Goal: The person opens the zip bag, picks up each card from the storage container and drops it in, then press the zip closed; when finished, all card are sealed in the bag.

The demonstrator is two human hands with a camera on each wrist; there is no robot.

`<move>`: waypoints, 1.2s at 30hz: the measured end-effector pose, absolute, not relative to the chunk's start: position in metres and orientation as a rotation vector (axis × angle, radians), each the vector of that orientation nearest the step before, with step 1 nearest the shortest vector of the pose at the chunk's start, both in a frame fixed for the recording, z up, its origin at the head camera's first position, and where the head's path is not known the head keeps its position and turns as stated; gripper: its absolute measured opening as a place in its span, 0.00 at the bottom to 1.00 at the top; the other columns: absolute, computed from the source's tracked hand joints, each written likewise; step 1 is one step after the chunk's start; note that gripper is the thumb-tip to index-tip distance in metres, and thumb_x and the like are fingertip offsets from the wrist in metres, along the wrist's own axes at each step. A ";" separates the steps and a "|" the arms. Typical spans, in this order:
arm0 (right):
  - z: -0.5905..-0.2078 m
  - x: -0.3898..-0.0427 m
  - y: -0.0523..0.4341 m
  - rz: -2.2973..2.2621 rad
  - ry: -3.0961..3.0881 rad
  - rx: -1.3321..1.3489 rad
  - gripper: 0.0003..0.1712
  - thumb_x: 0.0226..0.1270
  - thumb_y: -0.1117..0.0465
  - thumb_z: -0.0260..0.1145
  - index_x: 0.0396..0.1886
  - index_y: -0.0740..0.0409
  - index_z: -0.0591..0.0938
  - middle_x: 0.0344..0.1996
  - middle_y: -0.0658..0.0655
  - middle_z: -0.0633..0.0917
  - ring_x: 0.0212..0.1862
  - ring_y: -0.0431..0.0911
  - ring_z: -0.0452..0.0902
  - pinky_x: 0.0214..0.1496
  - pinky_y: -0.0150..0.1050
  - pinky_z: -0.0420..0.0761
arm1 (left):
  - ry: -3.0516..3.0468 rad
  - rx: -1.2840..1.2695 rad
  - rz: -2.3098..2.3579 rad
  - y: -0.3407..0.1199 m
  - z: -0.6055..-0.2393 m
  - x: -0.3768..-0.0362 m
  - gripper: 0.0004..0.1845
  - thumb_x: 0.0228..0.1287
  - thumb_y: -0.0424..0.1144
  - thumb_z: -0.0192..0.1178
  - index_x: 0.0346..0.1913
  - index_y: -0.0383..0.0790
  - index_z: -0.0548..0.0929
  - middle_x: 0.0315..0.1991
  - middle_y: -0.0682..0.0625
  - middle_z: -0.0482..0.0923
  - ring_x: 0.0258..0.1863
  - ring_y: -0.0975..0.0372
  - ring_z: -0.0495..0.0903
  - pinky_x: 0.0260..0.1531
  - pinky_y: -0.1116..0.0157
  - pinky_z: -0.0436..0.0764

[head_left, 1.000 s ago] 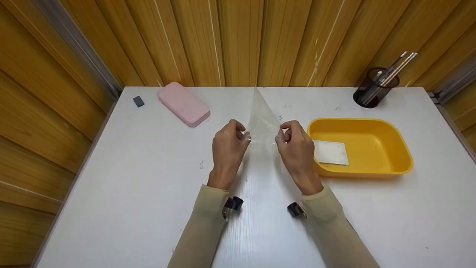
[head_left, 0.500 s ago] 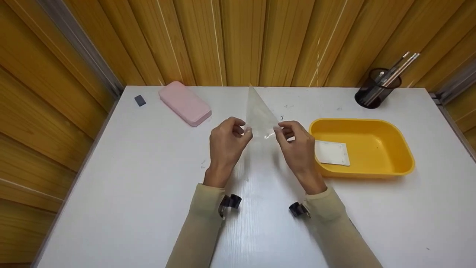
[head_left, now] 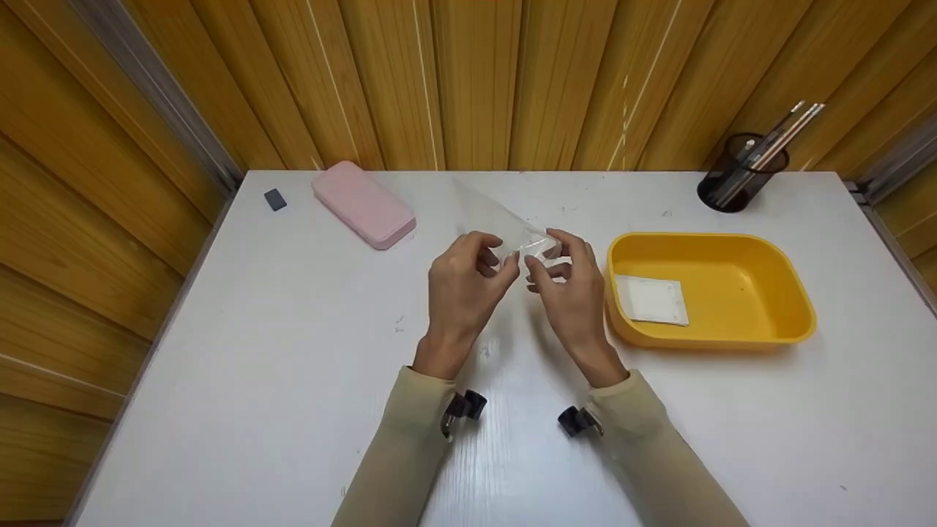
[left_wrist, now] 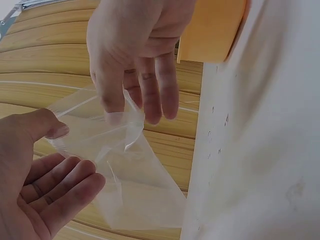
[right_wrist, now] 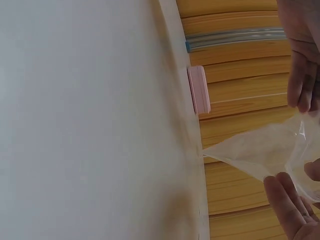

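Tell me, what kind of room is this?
Probably a small desk nook for craft or study work. A white table sits against wooden wall panels, with a black pen cup, a pink case and a yellow tray. Both hands hold a clear plastic bag.

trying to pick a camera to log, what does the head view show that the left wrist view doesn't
Only the head view shows the pink case, the small dark eraser, the black pen cup and the white packet lying in the yellow tub. Only the left wrist view shows the clear plastic bag close up, its mouth pulled open. Both show the left hand and right hand pinching the bag above the white table.
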State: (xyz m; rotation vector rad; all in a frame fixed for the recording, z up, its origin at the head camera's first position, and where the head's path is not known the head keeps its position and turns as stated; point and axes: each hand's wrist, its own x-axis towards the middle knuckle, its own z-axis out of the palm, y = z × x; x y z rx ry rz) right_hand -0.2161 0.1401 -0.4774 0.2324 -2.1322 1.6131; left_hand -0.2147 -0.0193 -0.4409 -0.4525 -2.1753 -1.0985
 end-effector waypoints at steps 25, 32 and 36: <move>-0.456 -0.210 0.146 1.300 -2.412 0.280 0.28 0.63 0.77 0.66 0.63 0.62 0.84 0.42 0.59 0.86 0.28 0.44 0.73 0.34 0.27 0.72 | -2.110 -0.445 -0.985 -0.018 -0.441 -0.214 0.10 0.60 0.24 0.71 0.44 0.31 0.86 0.27 0.47 0.83 0.23 0.62 0.83 0.25 0.70 0.83; -0.458 -0.211 0.146 1.315 -2.361 0.201 0.18 0.72 0.68 0.68 0.59 0.64 0.85 0.35 0.58 0.87 0.28 0.45 0.76 0.28 0.29 0.72 | -2.059 -0.498 -0.998 -0.017 -0.441 -0.213 0.10 0.59 0.23 0.70 0.44 0.32 0.86 0.28 0.47 0.82 0.23 0.62 0.82 0.26 0.68 0.84; -0.460 -0.211 0.145 1.253 -2.327 0.250 0.15 0.71 0.68 0.72 0.55 0.66 0.86 0.31 0.57 0.86 0.29 0.45 0.78 0.30 0.29 0.74 | -2.066 -0.505 -0.995 -0.016 -0.443 -0.214 0.09 0.61 0.24 0.70 0.44 0.33 0.86 0.29 0.47 0.83 0.25 0.62 0.83 0.27 0.68 0.85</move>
